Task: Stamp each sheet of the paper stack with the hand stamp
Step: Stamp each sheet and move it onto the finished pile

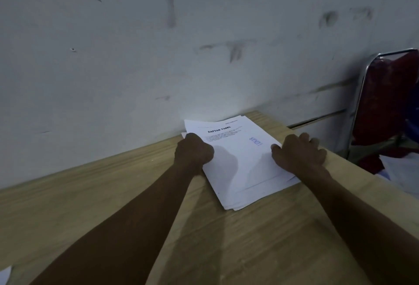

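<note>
The loose stack of white printed paper sheets (pixel 238 162) is lying on the pale wood-grain tabletop (pixel 127 198), pushed up near the scuffed grey wall (pixel 158 46), its long axis running away from the person and slanting toward the far left. The top sheet is headed "DAFTAR TABEL" and is already carrying a blue stamp mark (pixel 255 141) on its right half. The left hand (pixel 193 150) is sitting on the stack's left edge, fingers curled under; it looks to be gripping that edge, though what the curled fingers hold is hidden. The right hand (pixel 299 153) is pressing down on the right edge, fingers spread and only loosely bent. So the paper is lying squarely between the two hands, both touching it, neither clearly nearer. No hand stamp is showing anywhere. A red-backed chair with a chrome frame (pixel 385 103) is standing off to the right.
</note>
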The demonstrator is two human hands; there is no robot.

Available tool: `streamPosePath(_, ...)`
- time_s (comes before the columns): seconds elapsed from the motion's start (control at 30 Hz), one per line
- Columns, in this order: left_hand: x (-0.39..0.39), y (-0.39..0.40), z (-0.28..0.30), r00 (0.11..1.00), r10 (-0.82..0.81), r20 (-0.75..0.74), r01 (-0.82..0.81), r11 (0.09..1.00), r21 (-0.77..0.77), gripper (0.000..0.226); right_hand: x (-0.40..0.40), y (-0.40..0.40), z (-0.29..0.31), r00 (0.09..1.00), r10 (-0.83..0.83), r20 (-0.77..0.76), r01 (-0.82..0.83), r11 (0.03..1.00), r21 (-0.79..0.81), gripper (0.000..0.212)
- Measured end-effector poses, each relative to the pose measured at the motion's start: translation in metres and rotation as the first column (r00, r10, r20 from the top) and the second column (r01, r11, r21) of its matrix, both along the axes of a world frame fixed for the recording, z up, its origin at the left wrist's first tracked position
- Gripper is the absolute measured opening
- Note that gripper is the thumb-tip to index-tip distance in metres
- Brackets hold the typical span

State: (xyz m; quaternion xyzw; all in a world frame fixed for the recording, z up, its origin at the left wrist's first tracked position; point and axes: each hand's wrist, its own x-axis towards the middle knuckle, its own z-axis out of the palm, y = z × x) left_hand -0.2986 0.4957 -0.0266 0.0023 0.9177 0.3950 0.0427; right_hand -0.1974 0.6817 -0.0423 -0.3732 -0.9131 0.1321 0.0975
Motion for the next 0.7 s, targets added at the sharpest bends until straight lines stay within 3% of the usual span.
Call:
streamPosePath(0.23,0.010,0.016,0.013,0.993,-0.020,0.120,0.010,0.996,0.090,0.013,0.008,-0.008,0.014,0.993,0.070,0.099,-0.066,0.997,-0.045,0.047)
streamPosePath(0.43,0.020,0.005,0.015,0.987,-0.104,0.121,0.094,0.992,0.089,0.028,0.016,-0.009,0.012,0.989,0.052,0.138,-0.065,0.994,0.090,0.063)
streamPosePath(0.57,0.029,-0.005,0.028,0.984,-0.149,0.098,0.143,0.988,0.065,0.025,0.023,-0.019,0.012,0.997,0.030,0.068,-0.044,0.977,0.210,0.065)
streamPosePath(0.7,0.045,-0.020,0.048,0.975,-0.201,0.096,0.190,0.975,0.112,0.027,0.041,-0.048,0.017,0.994,0.110,-0.019,-0.100,0.956,0.276,0.058)
